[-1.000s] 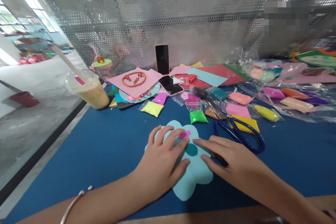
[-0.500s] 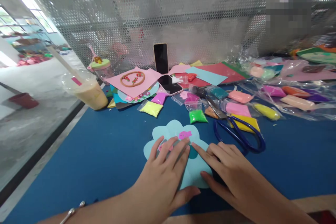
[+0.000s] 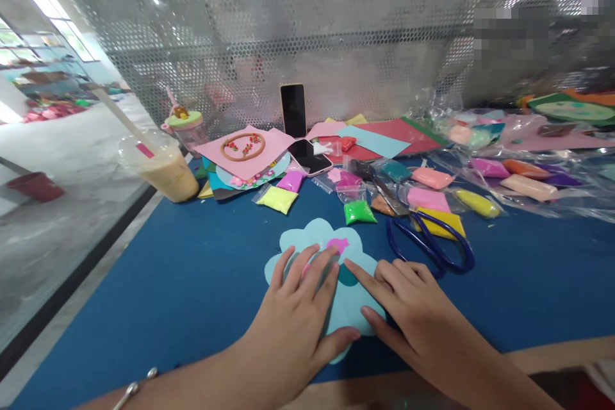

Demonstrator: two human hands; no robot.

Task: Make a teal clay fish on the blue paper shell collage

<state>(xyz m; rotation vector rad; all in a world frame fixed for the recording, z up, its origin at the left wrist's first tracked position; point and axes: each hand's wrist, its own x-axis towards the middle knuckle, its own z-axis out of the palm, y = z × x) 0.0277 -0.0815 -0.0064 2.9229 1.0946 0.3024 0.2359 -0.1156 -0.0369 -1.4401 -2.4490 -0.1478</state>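
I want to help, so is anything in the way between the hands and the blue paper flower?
Nothing visible is. The left hand lies over the paper flower, and the right hand has its pointing finger by the teal circle on it. The scissors lie beyond the right hand, not in between.

A slim, silver-coloured bangle (image 3: 123, 398) gleams on the left forearm (image 3: 206, 373), well apart from the left hand (image 3: 291, 327), its narrow band tipped with small, rounded beads (image 3: 152, 373) set near each other. The right hand (image 3: 416, 307) is bare, its fingers slender, and the right forearm (image 3: 490, 359) is bare to the near edge of view.
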